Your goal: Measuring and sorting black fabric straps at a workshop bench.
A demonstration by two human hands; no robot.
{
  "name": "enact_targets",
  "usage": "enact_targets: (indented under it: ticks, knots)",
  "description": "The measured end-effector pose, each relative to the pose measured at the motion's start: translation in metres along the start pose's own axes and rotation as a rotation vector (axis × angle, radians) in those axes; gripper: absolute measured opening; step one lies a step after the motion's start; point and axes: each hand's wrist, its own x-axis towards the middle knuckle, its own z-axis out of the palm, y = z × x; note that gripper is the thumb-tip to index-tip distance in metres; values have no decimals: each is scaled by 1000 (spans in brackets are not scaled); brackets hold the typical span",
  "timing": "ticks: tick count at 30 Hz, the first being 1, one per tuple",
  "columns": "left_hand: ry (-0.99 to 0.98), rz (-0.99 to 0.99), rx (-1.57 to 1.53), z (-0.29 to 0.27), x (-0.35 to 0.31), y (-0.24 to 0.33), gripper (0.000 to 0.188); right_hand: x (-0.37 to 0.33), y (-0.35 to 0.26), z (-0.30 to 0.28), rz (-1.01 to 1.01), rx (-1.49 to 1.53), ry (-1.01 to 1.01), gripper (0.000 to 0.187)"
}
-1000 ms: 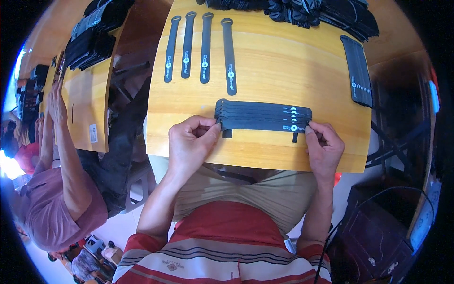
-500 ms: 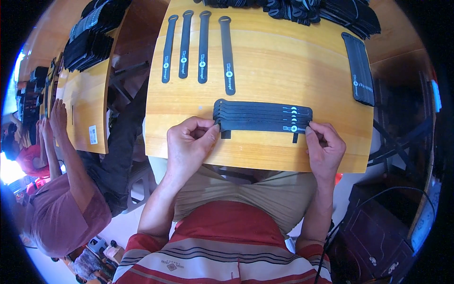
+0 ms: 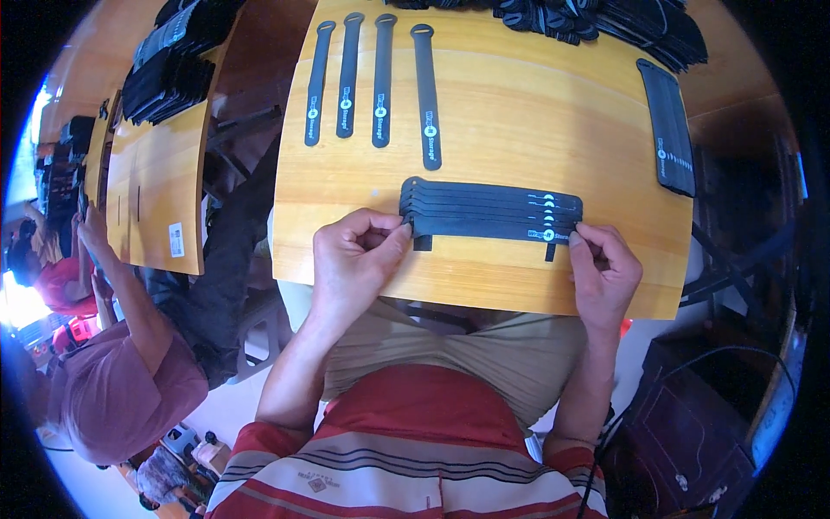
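Note:
A fanned row of dark grey straps (image 3: 484,206), each with a slotted end at left and a printed end at right, lies across the near part of the table. My left hand (image 3: 361,259) pinches the slotted end of the nearest strap between thumb and forefinger. At the other end, my right hand (image 3: 610,270) has the printed tip pinched in the same way. The straps overlap in steps, so mostly their edges show. Below the nearest one, a short black tab (image 3: 423,245) sticks out near my left fingertips and another black tab (image 3: 550,253) near my right.
Several single straps (image 3: 381,82) lie apart at the far left of the wooden table (image 3: 536,112). A strap stack (image 3: 667,130) rests by the right edge, and black strap bundles (image 3: 640,30) line the far edge. At left, a person (image 3: 130,381) works beside another table (image 3: 156,190).
The whole view has shifted slightly, moving the table and straps a little to the right in it. Both my hands keep their pinch on the nearest strap. The other person's hands have moved.

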Motion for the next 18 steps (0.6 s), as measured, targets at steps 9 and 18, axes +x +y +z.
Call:
enact_targets:
  ticks: [9, 18]
  knots:
    - [3, -25, -27, 0, -1, 2, 7, 0, 0, -1, -22, -26, -8, 9]
    - [-9, -29, 30, -2, -1, 4, 8, 1, -1, 0, -4, -19, -1, 8]
